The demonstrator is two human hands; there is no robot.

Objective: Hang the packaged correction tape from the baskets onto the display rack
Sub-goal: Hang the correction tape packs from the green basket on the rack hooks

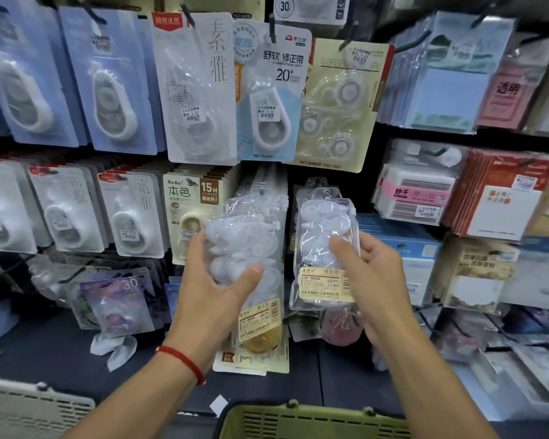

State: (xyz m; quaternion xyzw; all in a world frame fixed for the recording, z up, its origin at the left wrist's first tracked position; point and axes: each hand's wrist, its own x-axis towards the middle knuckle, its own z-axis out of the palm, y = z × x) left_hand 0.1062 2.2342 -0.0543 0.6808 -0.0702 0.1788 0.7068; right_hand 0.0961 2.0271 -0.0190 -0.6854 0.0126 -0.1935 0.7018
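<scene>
My left hand [214, 289] grips a stack of clear plastic correction tape packs [254, 239] with white tape bodies and yellow labels, held upright in front of the display rack [267, 172]. My right hand [371, 277] holds a single clear correction tape pack [322, 236] by its right side, thumb on its front, its hang hole at the top near the rack's middle row. A green basket [314, 419] sits at the bottom centre below my arms. A grey basket [29, 410] is at the bottom left.
The rack is crowded with hanging correction tape cards in blue, white and beige on black hooks [271, 26]. Sticky notes and pink packs [415, 191] fill the shelves to the right. Loose packs [114, 343] lie on the dark shelf below.
</scene>
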